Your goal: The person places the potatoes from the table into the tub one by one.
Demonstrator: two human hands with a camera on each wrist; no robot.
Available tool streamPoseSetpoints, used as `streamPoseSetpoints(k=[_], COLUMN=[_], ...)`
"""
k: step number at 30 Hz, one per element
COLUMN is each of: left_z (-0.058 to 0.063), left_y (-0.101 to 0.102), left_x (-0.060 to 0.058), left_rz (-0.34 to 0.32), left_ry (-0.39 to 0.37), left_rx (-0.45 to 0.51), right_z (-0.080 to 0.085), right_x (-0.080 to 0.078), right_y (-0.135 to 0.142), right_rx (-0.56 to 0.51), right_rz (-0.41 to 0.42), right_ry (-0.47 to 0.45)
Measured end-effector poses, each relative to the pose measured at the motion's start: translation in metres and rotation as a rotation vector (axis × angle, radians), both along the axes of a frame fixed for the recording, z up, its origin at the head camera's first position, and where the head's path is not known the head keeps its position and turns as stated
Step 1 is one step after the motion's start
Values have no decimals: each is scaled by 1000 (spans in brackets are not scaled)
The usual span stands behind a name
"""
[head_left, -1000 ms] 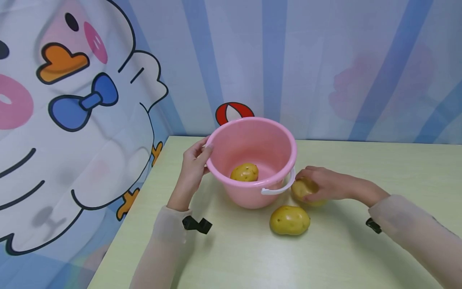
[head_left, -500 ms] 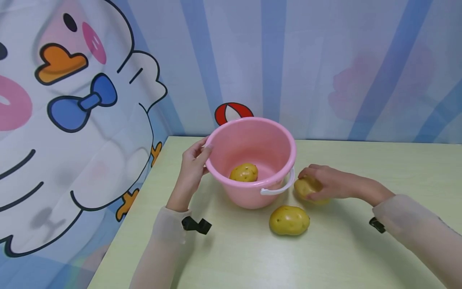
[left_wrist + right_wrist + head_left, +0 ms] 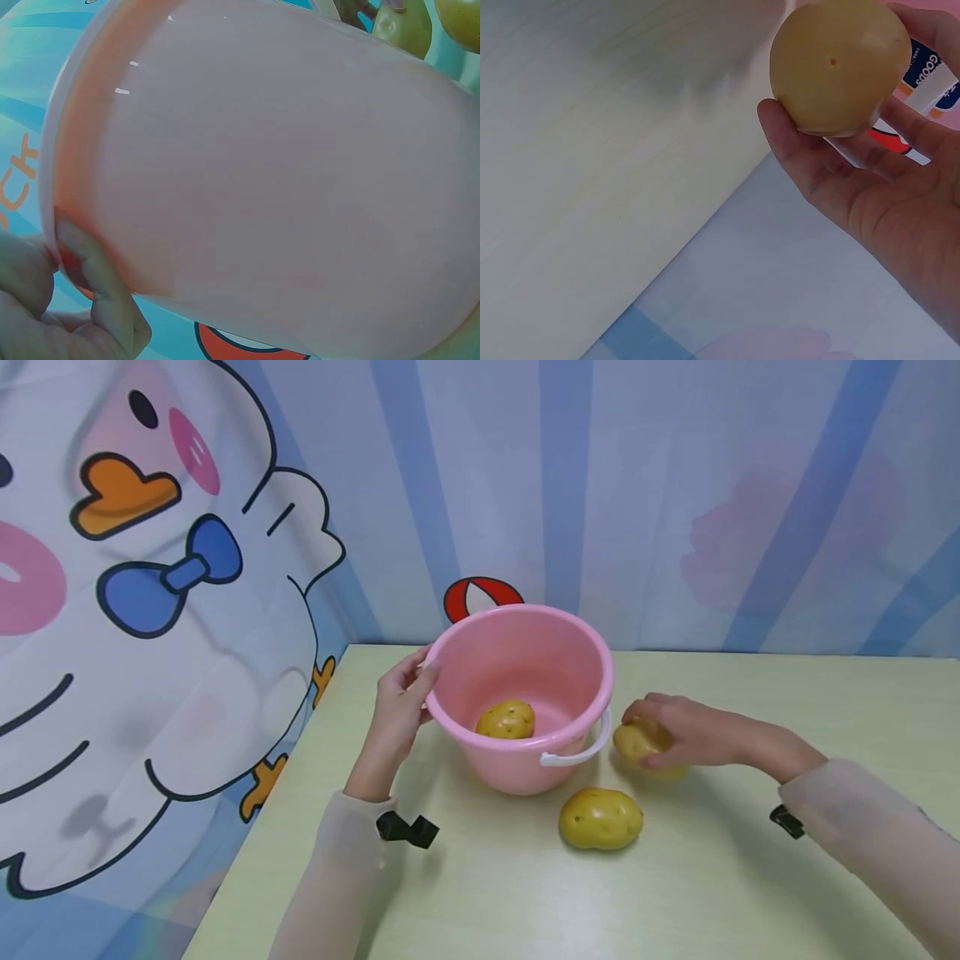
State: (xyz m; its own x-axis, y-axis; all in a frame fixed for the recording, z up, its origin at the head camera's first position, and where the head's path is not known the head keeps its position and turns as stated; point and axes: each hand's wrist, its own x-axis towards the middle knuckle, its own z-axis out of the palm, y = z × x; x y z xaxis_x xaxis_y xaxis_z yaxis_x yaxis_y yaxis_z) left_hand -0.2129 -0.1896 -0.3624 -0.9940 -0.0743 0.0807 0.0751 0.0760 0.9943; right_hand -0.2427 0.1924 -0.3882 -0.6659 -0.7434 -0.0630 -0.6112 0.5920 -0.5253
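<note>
In the head view, a pink bucket [image 3: 517,770] leans toward me, its white handle [image 3: 576,755] hanging down at the front right. My left hand [image 3: 397,706] grips its left rim; in the left wrist view the thumb and fingers [image 3: 101,281] pinch the rim from both sides. One yellow potato [image 3: 506,720] lies inside the bucket. Just right of the bucket, my right hand [image 3: 701,731] holds a second potato [image 3: 636,742] from above, and the right wrist view shows the fingers curled round this potato [image 3: 832,71]. A third potato [image 3: 600,819] lies on the table in front.
The pale wooden table [image 3: 480,902] runs back to a blue striped cloth backdrop [image 3: 645,510]. A large cartoon duck [image 3: 187,693] is printed on the cloth at left. Both wrists carry a small black camera mount [image 3: 407,829].
My right hand has shifted slightly to the right and up with its potato, a little away from the bucket. My left hand and the bucket stay put.
</note>
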Motion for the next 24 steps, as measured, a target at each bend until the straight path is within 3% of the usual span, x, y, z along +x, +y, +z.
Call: streamPoseSetpoints(k=[24], left_z=[-2], left_y=[0], left_x=[-2], left_rz=[4], left_ry=[-12], left_rx=[7], right_z=[19], right_x=[-3], right_y=[4], right_rx=[-19], right_rz=[-15], right_ry=[51])
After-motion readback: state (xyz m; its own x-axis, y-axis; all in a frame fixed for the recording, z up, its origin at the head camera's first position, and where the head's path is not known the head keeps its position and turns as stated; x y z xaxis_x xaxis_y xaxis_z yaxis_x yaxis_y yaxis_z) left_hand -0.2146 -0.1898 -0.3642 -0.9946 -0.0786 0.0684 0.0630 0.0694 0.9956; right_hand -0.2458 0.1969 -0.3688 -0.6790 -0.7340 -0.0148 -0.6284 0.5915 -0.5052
